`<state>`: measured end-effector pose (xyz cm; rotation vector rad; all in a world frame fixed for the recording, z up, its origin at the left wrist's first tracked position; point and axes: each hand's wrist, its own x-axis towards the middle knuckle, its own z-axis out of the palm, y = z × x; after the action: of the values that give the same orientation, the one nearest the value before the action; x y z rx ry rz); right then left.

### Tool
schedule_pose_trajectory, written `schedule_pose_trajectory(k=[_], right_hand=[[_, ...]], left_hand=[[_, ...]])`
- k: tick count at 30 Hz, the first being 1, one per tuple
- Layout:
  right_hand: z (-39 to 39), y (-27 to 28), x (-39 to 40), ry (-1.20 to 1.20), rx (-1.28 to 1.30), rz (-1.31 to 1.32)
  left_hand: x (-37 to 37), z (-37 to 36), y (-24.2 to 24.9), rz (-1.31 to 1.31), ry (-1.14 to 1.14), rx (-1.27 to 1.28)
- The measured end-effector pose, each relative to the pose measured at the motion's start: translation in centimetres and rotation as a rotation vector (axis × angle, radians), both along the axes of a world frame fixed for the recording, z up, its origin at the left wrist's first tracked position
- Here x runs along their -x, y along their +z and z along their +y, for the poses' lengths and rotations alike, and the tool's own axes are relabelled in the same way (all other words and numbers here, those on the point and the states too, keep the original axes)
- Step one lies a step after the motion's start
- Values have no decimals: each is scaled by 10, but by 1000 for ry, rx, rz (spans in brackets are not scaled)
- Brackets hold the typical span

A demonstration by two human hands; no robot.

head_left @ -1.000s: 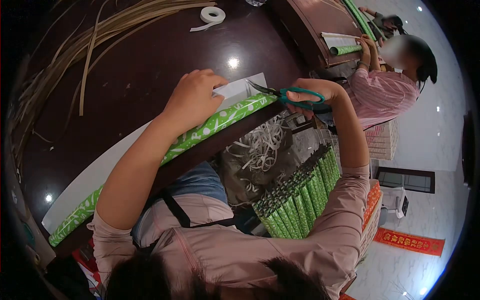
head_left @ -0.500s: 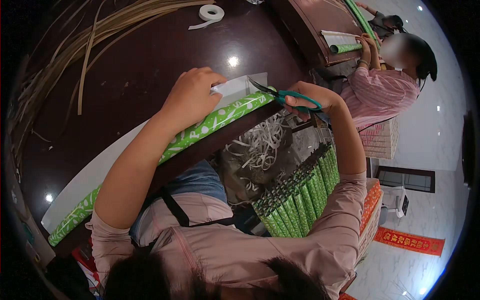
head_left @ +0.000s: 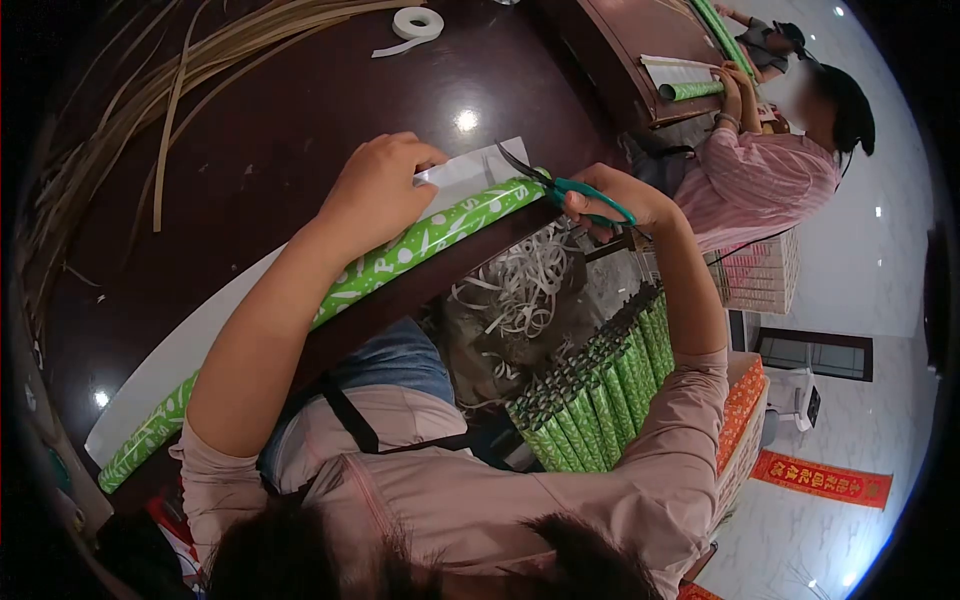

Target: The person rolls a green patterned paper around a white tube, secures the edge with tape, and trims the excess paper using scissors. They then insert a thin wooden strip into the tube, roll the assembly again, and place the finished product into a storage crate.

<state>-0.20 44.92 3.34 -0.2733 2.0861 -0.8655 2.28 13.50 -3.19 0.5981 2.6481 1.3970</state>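
A long roll of green paper (head_left: 440, 228) with white patterns and a white inner side lies along the front of the dark table. My left hand (head_left: 385, 188) is closed on its upper part, thumb and fingers pinching the raised white flap (head_left: 475, 172). Scissors with teal handles (head_left: 558, 188) are held in my right hand (head_left: 625, 195), fingers in the loops. Their dark blades point up and left at the right end of the roll, looking parted; one blade stands against the white flap.
White tape (head_left: 418, 24) and long tan strips (head_left: 180, 80) lie on the table (head_left: 330, 90). Below hang curled white scraps (head_left: 530, 285) beside stacked green rolls (head_left: 600, 410). A person in pink stripes (head_left: 750, 185) handles another green roll (head_left: 690, 91) at a second table.
The right end of the paper has shifted slightly up and left, with the scissors moving slightly left too. My left hand keeps its hold. The person in pink has turned their head.
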Motion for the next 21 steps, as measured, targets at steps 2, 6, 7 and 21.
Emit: schedule_pose_trajectory(k=[2,6,7,21], right_hand=[[0,0,-1,4,-22,-20],[-13,20,0,-140,326,125],[-9,17,6,-237,338,210],[-43,-18,85,-119,-24,1229]], left_hand=[[-1,0,-2,29,7,-40],[-1,0,-2,41,8,-27],[-2,0,-3,43,7,-23],[-3,0,5,82,-3,24]])
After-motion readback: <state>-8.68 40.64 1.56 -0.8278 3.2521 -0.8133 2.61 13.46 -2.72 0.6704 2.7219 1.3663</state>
